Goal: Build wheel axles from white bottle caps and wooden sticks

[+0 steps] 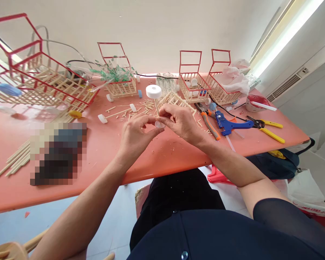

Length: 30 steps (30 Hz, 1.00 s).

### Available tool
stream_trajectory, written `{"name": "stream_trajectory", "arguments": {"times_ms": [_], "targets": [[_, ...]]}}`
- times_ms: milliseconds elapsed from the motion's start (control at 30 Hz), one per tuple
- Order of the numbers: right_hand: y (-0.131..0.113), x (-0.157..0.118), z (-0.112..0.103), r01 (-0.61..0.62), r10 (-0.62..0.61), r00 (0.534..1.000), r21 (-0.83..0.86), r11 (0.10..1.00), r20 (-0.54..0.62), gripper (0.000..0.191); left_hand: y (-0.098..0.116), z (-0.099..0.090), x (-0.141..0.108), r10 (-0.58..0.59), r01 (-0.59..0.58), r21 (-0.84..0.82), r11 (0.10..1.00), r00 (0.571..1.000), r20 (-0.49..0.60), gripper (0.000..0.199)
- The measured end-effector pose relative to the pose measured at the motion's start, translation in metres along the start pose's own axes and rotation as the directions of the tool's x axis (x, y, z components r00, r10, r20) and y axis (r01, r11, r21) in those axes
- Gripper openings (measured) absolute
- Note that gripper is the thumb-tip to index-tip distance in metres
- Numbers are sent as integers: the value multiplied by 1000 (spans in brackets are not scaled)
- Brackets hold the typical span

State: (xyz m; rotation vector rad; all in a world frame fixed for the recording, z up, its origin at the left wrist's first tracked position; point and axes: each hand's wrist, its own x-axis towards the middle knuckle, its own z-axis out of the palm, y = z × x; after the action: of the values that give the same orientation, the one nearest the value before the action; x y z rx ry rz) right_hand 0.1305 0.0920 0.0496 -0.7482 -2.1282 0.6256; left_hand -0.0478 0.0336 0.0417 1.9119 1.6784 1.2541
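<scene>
Near the middle of the view, my left hand (pixel 137 135) pinches a small whitish cap (pixel 159 124) between thumb and fingers. My right hand (pixel 182 122) touches it from the other side, its fingers closed round the lower end of a thin wooden stick (pixel 156 104). The stick stands upright, with a round white cap (pixel 153 91) on its top end. Both hands are over the orange table (pixel 157 159), fingertips touching or nearly so. Behind them lies a small stick frame (pixel 176 99), partly hidden by my right hand.
Stick carts with red handles (pixel 191 86) line the back. A blue glue gun (pixel 230 124), orange-handled pliers (pixel 211 126) and a yellow-handled tool (pixel 272 135) lie at right. Loose sticks (pixel 20 157) and a blurred dark object (pixel 61 155) lie at left. A red-rimmed pot (pixel 256 104) stands at back right.
</scene>
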Motion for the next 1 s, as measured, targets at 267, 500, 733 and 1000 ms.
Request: {"name": "stream_trajectory", "arguments": {"times_ms": [267, 500, 733, 1000], "targets": [[0, 0, -1, 24, -24, 1000, 18, 1000, 10, 33, -1, 0, 1, -39, 39, 4, 999, 999, -11, 12], [3, 2, -1, 51, -51, 998, 15, 999, 47, 41, -3, 1, 0, -27, 27, -22, 999, 1000, -14, 12], [1, 1, -2, 18, -18, 998, 15, 1000, 57, 41, -6, 3, -1, -2, 2, -29, 1000, 1000, -20, 12], [1, 1, -1, 17, -17, 999, -7, 1000, 51, 37, -7, 3, -1, 15, -15, -48, 999, 1000, -13, 14]]}}
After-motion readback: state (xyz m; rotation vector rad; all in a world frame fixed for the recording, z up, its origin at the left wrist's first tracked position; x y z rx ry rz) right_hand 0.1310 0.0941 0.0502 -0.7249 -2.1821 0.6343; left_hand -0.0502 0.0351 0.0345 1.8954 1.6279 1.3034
